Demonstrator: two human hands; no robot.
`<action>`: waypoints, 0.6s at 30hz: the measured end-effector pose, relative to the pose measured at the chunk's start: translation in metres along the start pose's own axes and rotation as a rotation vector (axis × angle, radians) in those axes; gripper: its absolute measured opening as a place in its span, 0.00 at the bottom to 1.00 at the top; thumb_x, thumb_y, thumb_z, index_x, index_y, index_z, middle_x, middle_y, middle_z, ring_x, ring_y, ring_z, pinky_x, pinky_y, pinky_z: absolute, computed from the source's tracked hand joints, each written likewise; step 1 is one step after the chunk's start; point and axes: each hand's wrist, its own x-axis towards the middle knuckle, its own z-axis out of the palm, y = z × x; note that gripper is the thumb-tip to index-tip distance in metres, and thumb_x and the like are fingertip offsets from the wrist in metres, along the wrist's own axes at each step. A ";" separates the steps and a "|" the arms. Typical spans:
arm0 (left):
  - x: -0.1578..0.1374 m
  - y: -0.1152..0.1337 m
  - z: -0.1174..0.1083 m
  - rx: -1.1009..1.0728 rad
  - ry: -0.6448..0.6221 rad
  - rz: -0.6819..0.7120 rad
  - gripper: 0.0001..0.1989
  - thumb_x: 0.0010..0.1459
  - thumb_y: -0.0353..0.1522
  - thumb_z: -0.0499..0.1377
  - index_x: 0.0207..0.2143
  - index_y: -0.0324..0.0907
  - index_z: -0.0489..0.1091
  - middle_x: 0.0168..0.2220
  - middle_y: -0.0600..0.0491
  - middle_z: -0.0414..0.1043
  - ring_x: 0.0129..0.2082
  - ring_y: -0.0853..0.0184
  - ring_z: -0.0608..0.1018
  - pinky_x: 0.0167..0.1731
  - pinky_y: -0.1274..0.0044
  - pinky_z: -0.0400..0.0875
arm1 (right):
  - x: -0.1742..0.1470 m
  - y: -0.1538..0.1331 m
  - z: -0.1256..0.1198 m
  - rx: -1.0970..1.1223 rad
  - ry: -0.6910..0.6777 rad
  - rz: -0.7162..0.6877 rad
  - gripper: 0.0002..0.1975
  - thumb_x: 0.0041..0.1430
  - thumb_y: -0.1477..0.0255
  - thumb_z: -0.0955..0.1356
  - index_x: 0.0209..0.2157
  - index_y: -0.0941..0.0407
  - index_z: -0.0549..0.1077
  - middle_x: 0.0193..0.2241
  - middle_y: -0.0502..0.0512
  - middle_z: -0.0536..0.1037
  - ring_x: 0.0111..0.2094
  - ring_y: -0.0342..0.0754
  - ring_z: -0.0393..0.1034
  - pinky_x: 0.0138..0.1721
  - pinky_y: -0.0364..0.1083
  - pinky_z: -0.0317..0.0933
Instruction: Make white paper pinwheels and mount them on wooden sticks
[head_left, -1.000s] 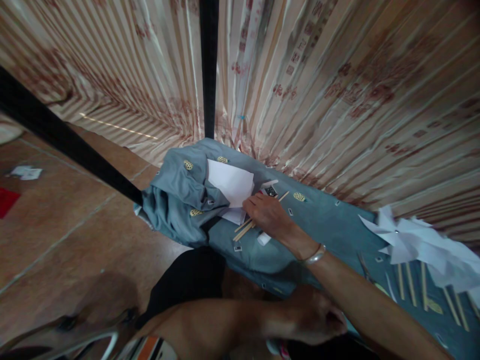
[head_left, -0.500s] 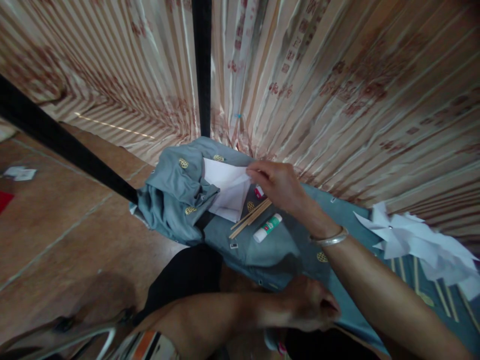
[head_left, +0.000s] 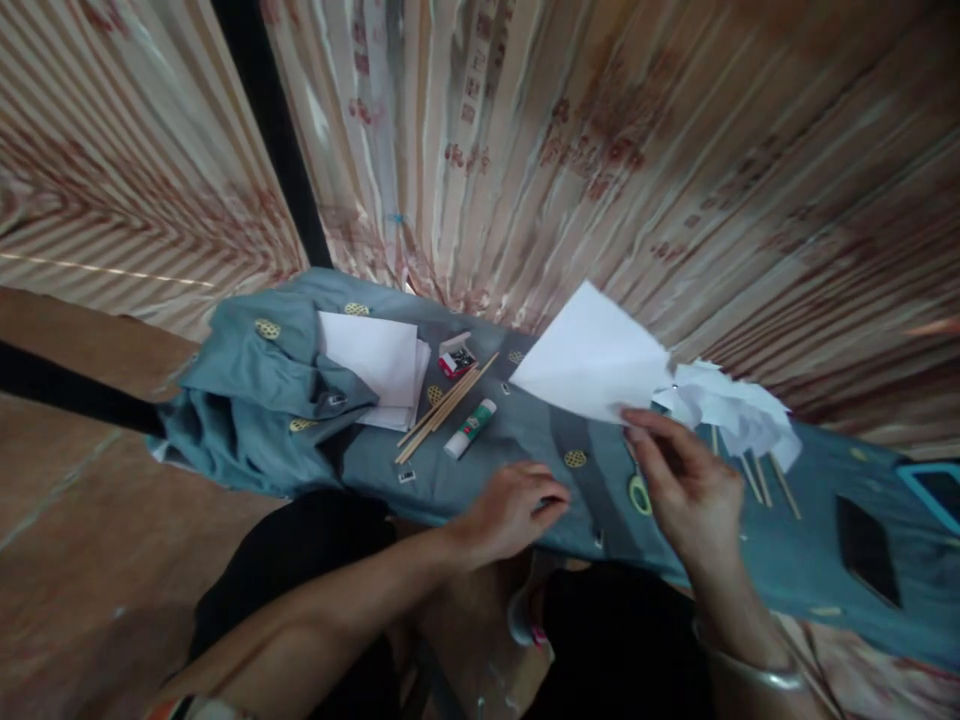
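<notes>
A square white sheet of paper (head_left: 592, 355) is pinched at its near right corner by my right hand (head_left: 690, 490), raised above the cloth. My left hand (head_left: 517, 508) hovers near the front edge with fingers loosely curled and nothing visible in them. Left of it lie a glue stick (head_left: 470, 428) with a green label and several thin wooden sticks (head_left: 442, 415). Behind the sticks is a small open red-and-white box (head_left: 456, 358) of tiny items. A stack of white paper (head_left: 371, 365) rests farther left, partly under folded cloth. Scissors (head_left: 639, 494) with yellow-green handles lie beside my right hand, partly hidden.
White paper pinwheels (head_left: 727, 405) on sticks lie at the right. Beyond them are a dark phone-like slab (head_left: 866, 550) and a blue-edged object (head_left: 934, 490). Grey-blue cloth (head_left: 525, 440) covers the narrow surface, bunched at the left. A patterned curtain (head_left: 525, 150) hangs behind; black poles (head_left: 277, 130) stand left.
My right hand has lifted a sheet off the stack and carried it right. My left hand has moved out from beneath the right forearm. The view has turned right.
</notes>
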 end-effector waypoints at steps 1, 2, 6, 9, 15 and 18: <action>-0.003 -0.001 -0.002 0.087 -0.017 0.052 0.08 0.63 0.31 0.58 0.35 0.40 0.77 0.35 0.50 0.78 0.38 0.66 0.78 0.43 0.75 0.70 | -0.019 0.012 -0.001 0.000 -0.036 0.026 0.11 0.62 0.64 0.67 0.41 0.51 0.78 0.41 0.55 0.83 0.41 0.52 0.79 0.46 0.53 0.72; -0.005 -0.003 -0.004 0.157 -0.024 0.081 0.08 0.63 0.31 0.58 0.35 0.40 0.77 0.34 0.51 0.77 0.38 0.66 0.77 0.43 0.74 0.70 | -0.038 0.022 -0.001 -0.001 -0.084 0.060 0.11 0.63 0.63 0.66 0.41 0.51 0.78 0.43 0.56 0.83 0.44 0.53 0.78 0.48 0.54 0.72; -0.016 -0.006 -0.004 0.337 -0.018 0.151 0.17 0.58 0.32 0.64 0.50 0.39 0.71 0.46 0.46 0.74 0.48 0.59 0.74 0.49 0.67 0.68 | -0.100 0.034 -0.005 0.018 -0.198 0.153 0.11 0.64 0.64 0.65 0.40 0.52 0.79 0.38 0.55 0.84 0.40 0.53 0.80 0.44 0.52 0.74; -0.018 -0.010 -0.001 0.424 -0.094 0.130 0.25 0.58 0.34 0.64 0.57 0.41 0.65 0.55 0.43 0.69 0.55 0.56 0.69 0.53 0.62 0.66 | -0.121 0.028 -0.009 0.044 -0.237 0.160 0.11 0.65 0.66 0.65 0.41 0.51 0.79 0.41 0.56 0.83 0.43 0.53 0.79 0.46 0.53 0.73; -0.006 -0.021 0.003 0.415 -0.162 0.086 0.11 0.66 0.31 0.53 0.43 0.40 0.75 0.42 0.48 0.78 0.45 0.63 0.76 0.49 0.69 0.69 | -0.094 0.038 -0.016 -0.039 -0.201 0.076 0.09 0.63 0.66 0.67 0.40 0.51 0.79 0.49 0.59 0.79 0.51 0.57 0.73 0.53 0.60 0.66; 0.002 -0.023 0.001 0.350 -0.104 0.053 0.13 0.67 0.31 0.51 0.40 0.39 0.76 0.38 0.49 0.79 0.42 0.64 0.77 0.45 0.73 0.71 | -0.070 0.054 -0.012 -0.006 -0.210 0.060 0.08 0.61 0.65 0.68 0.36 0.51 0.79 0.50 0.59 0.78 0.51 0.56 0.73 0.54 0.60 0.64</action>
